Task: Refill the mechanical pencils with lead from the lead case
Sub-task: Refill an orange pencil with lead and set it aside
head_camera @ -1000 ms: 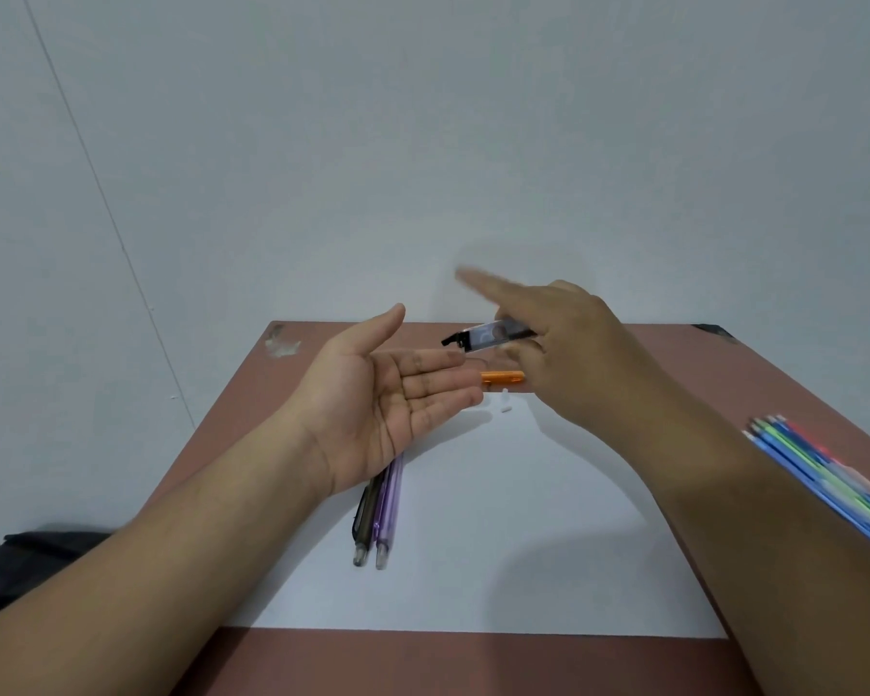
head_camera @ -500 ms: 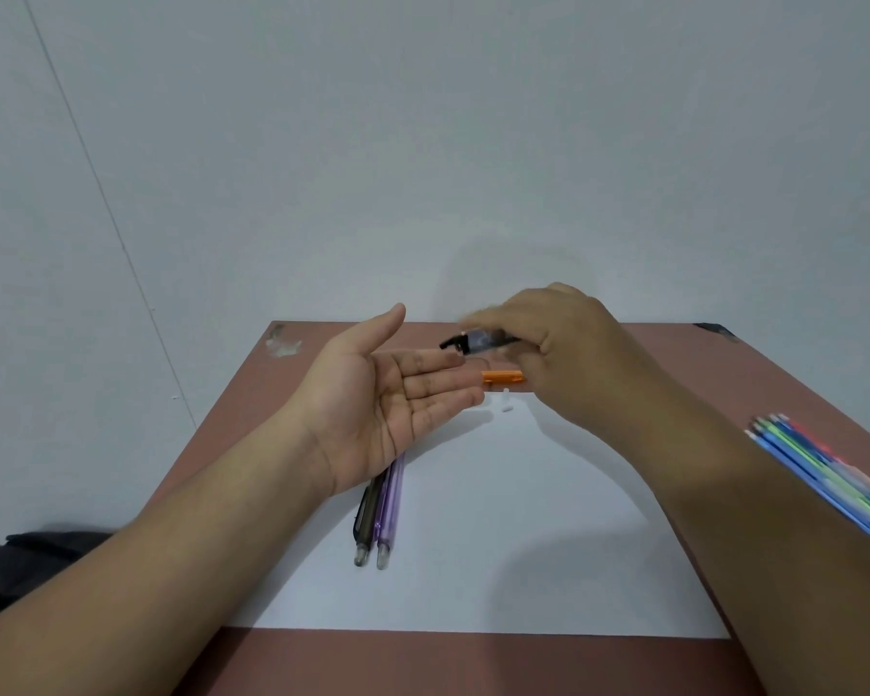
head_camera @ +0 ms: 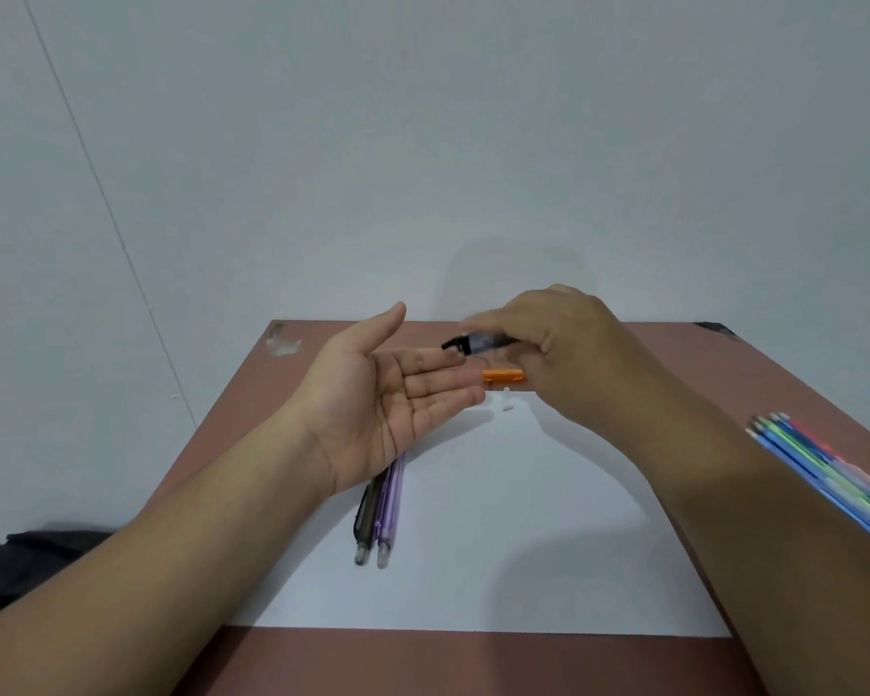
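My right hand (head_camera: pixel 568 354) grips the small clear lead case (head_camera: pixel 475 342) with a black cap, its capped end pointing left over my left fingertips. My left hand (head_camera: pixel 388 394) is held palm up with straight fingers, just under the case's tip. An orange mechanical pencil (head_camera: pixel 504 376) lies on the white sheet (head_camera: pixel 498 545) beneath the hands, mostly hidden. A black pencil (head_camera: pixel 367 519) and a purple pencil (head_camera: pixel 390 514) lie side by side on the sheet, their upper ends under my left hand. A tiny white piece (head_camera: pixel 507 406) lies near the orange pencil.
The brown table (head_camera: pixel 674 374) ends at a pale wall behind. A bunch of coloured pencils (head_camera: pixel 834 474) lies at the right edge. A dark object (head_camera: pixel 26 560) sits low at the left, off the table.
My right index finger, stretched out a second ago, has curled down onto the lead case. The case has dipped slightly toward my left fingertips. The left hand has stayed put.
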`<state>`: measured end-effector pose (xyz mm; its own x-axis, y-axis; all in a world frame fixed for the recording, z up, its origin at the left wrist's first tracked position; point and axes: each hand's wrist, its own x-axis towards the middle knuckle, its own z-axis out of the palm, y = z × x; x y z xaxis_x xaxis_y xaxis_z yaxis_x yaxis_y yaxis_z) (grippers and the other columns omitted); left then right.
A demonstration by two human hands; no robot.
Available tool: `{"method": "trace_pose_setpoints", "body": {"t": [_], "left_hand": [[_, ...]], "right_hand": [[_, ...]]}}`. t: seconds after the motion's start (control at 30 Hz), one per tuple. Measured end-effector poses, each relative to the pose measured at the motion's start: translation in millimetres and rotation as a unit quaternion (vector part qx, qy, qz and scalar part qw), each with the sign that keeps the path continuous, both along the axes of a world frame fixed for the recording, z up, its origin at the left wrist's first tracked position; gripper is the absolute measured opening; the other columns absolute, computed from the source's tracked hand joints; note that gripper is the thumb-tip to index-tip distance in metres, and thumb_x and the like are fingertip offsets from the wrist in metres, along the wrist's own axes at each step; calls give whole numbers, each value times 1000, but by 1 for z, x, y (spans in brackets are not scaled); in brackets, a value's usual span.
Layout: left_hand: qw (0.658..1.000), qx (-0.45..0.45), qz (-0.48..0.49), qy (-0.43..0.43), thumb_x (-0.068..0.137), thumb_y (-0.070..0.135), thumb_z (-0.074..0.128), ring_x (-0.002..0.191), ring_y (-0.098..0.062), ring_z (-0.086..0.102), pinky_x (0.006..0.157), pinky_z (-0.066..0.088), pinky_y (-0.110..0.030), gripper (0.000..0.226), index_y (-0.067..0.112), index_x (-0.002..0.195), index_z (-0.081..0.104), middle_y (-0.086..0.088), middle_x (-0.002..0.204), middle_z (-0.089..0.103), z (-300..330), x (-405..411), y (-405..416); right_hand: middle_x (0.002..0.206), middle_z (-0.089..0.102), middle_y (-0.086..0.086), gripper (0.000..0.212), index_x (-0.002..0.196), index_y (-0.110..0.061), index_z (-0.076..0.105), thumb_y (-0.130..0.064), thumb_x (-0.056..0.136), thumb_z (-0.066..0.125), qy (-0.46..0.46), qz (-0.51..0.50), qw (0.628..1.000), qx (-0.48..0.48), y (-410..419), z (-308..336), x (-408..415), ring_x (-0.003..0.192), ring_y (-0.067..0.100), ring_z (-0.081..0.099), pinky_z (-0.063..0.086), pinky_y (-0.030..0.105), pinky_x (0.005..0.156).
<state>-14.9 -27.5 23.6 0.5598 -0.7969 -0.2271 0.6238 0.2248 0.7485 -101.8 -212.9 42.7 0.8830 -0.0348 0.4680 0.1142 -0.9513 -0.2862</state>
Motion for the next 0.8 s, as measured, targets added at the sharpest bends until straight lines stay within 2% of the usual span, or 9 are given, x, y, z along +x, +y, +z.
{"method": "trace_pose_setpoints", "body": {"t": [0.1, 0.2, 0.3, 0.33, 0.43, 0.47, 0.57, 0.7, 0.8], "left_hand": [[1000, 0, 1, 1, 98, 49, 48, 116, -46, 63, 105, 48, -42, 72, -15, 129, 51, -35, 123, 63, 1, -2, 0], [1000, 5, 2, -6, 98, 49, 47, 114, -44, 65, 102, 49, -42, 69, -14, 126, 53, -34, 120, 65, 2, -3, 0], [1000, 8, 7, -9, 99, 50, 46, 114, -44, 65, 101, 50, -42, 69, -13, 127, 53, -34, 121, 65, 2, -3, 0], [1000, 7, 7, -8, 99, 50, 46, 115, -44, 65, 101, 50, -43, 69, -13, 127, 53, -34, 121, 65, 2, -3, 0], [1000, 6, 5, -7, 99, 50, 46, 114, -44, 65, 102, 49, -42, 70, -14, 127, 53, -34, 121, 65, 2, -3, -1], [1000, 7, 6, -8, 98, 50, 46, 114, -44, 65, 101, 49, -42, 70, -13, 127, 53, -34, 120, 65, 3, -3, 0], [1000, 11, 10, -7, 98, 50, 47, 115, -44, 65, 101, 49, -42, 70, -13, 128, 53, -34, 121, 64, 2, -3, 0], [1000, 4, 7, -4, 98, 50, 47, 115, -45, 64, 101, 49, -43, 70, -14, 128, 53, -34, 121, 64, 2, -3, -1], [1000, 8, 12, -6, 98, 49, 47, 115, -44, 65, 101, 49, -42, 69, -13, 127, 54, -34, 121, 64, 3, -4, 0]], "right_hand": [[99, 63, -2, 81, 138, -67, 40, -2, 93, 55, -11, -19, 999, 30, 0, 0, -1, 91, 18, 55, 52, 36, 79], [97, 66, -4, 62, 132, -46, 63, 1, 91, 57, -15, -2, 1000, 7, 0, 1, -3, 92, 19, 58, 53, 43, 84], [98, 62, -7, 93, 142, -74, 18, -4, 93, 55, -22, -9, 998, 58, 1, 2, -4, 88, 14, 57, 52, 29, 77], [98, 62, -6, 93, 142, -74, 19, -4, 94, 55, -20, -11, 998, 55, -1, 1, -3, 88, 14, 58, 51, 26, 75], [97, 66, -3, 58, 131, -46, 63, -4, 92, 54, -11, -9, 1000, -8, 1, 2, -2, 93, 22, 59, 52, 40, 83], [97, 66, -3, 62, 134, -49, 60, -4, 91, 53, -16, -12, 1000, -5, 1, 2, -2, 93, 21, 58, 53, 42, 84], [98, 62, -3, 97, 138, -78, 11, -3, 93, 53, -24, -11, 998, 55, 3, 2, -4, 87, 18, 58, 54, 33, 77], [99, 65, -2, 64, 133, -49, 60, 0, 92, 56, -1, -11, 1000, -14, 1, 4, -2, 92, 20, 57, 52, 43, 85], [101, 63, -2, 90, 146, -68, 22, -3, 93, 55, -13, -13, 999, 46, 2, 2, -3, 91, 18, 56, 53, 35, 82]]}}
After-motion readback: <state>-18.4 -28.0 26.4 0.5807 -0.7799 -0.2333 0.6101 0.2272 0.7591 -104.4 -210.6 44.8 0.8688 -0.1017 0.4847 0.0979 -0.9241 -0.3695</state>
